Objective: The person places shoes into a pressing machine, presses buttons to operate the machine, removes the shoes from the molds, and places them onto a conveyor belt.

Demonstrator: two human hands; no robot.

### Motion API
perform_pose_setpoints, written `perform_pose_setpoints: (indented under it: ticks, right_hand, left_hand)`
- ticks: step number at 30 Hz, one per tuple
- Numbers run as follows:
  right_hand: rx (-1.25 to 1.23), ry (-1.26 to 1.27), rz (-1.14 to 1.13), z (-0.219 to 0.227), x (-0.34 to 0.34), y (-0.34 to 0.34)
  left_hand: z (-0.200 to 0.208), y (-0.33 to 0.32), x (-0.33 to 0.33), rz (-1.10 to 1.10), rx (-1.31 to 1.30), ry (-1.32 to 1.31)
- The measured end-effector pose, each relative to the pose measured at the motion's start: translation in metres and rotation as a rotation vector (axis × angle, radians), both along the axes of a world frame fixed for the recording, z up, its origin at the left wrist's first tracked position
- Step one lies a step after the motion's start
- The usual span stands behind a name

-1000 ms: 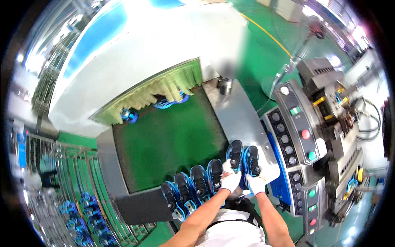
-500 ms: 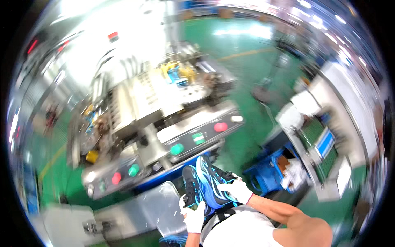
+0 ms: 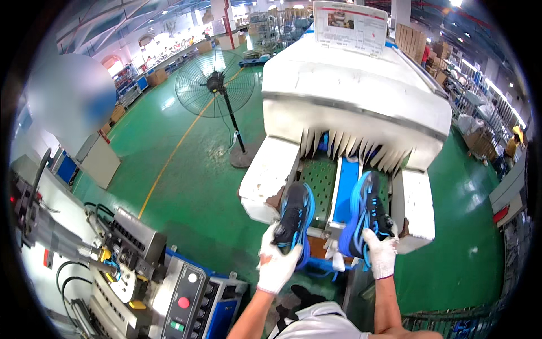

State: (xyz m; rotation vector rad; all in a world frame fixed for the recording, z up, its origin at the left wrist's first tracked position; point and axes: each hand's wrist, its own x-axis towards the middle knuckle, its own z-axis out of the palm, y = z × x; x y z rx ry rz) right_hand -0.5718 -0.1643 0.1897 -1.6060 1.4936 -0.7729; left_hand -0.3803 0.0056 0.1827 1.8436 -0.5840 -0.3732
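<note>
My left hand [image 3: 278,261], in a white glove, grips the heel end of a black sneaker with a blue sole [image 3: 295,217]. A matching sneaker [image 3: 367,212] is held the same way by my right hand [image 3: 381,253], also gloved. Both shoes point away from me with their toes at the mouth of a white conveyor machine [image 3: 355,110]. The left one is over the edge of the green perforated belt [image 3: 317,183]; the right one is beside the blue centre strip [image 3: 346,192]. Whether either shoe touches the belt I cannot tell.
Pale strip curtains [image 3: 339,144] hang across the machine's opening. To the left stands a black pedestal fan [image 3: 215,82] on the green floor. A press machine with a button panel [image 3: 182,299] is at lower left. A blue bin [image 3: 322,265] sits below the belt's near end.
My view has swung right from the press to the conveyor machine. The two shoes, earlier together near my body, are now apart and stretched forward, one in each hand.
</note>
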Motion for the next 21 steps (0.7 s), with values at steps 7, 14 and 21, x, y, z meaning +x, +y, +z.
perform_pose_setpoints:
  ticks: [7, 14, 21]
  right_hand:
    - [-0.23, 0.335, 0.047, -0.026, 0.04, -0.161]
    - [-0.759, 0.195, 0.122, -0.015, 0.107, -0.167]
    - [0.748, -0.167, 1.353, -0.106, 0.186, 0.119]
  left_hand:
    - [-0.064, -0.218, 0.068, -0.218, -0.03, -0.298]
    - [-0.056, -0.18, 0.074, -0.209, -0.135, -0.284]
    - [-0.153, 0.213, -0.049, 0.219, 0.592, 0.219]
